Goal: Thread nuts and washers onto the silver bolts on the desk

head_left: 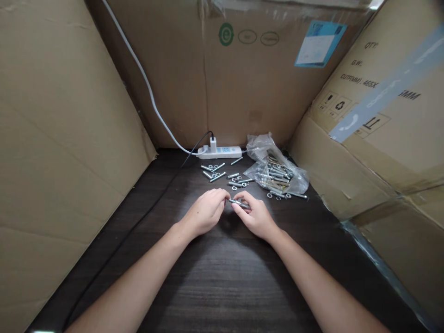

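Between the thumb and fingers of my right hand (256, 215) is a silvery expansion bolt (239, 202), its tip pointing left. My left hand (206, 210) is closed in a pinch right at that tip. Whatever small piece its fingertips hold, if any, is hidden. Just beyond my hands lie loose metal sleeves (235, 184), thin bolts (218, 176) and washers (234, 188). A clear plastic bag (300, 178), filled with more bolts, rests to the right, with a few washers (269, 195) along its near edge.
A white power strip (229, 151) with a plugged-in charger (212, 142) sits at the back. Its black cable (138, 219) runs down the left side of the dark table (215, 286). Cardboard walls enclose the left (69, 138), back (166, 69) and right (364, 171).
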{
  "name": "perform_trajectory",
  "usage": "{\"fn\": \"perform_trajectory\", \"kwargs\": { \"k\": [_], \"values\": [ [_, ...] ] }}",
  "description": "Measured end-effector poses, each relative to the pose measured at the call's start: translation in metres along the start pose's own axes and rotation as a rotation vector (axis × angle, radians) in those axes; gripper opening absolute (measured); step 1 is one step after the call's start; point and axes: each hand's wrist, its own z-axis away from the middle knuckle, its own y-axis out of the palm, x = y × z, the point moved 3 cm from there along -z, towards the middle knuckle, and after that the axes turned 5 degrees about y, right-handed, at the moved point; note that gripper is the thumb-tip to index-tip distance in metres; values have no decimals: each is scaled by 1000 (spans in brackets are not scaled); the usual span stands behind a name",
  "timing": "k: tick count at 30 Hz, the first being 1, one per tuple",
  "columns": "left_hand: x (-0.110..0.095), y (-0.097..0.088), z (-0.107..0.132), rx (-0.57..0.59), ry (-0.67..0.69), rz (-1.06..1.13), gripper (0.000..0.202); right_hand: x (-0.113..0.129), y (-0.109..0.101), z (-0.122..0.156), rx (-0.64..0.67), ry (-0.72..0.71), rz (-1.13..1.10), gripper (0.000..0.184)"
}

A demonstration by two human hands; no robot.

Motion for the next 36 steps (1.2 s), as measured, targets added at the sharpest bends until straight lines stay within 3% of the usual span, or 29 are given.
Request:
{"fn": "perform_trajectory", "kwargs": {
  "k": [18,21,25,29,36],
  "values": [
    [-6,0,0,43,60,-42,17,2,2,1,69,18,-160,22],
    [0,-3,0,32,47,-71,18,-1,2,1,29,22,-127,19],
    [22,-7,2,0,-81,-233,21,-5,1,0,-19,28,-103,15],
    [37,-1,6,53,-120,-286,19,-5,0,0,-11,30,-68,13],
    [35,2,4,43,-111,-272,9,-6,1,-1,-1,47,-54,15]
  ]
}}
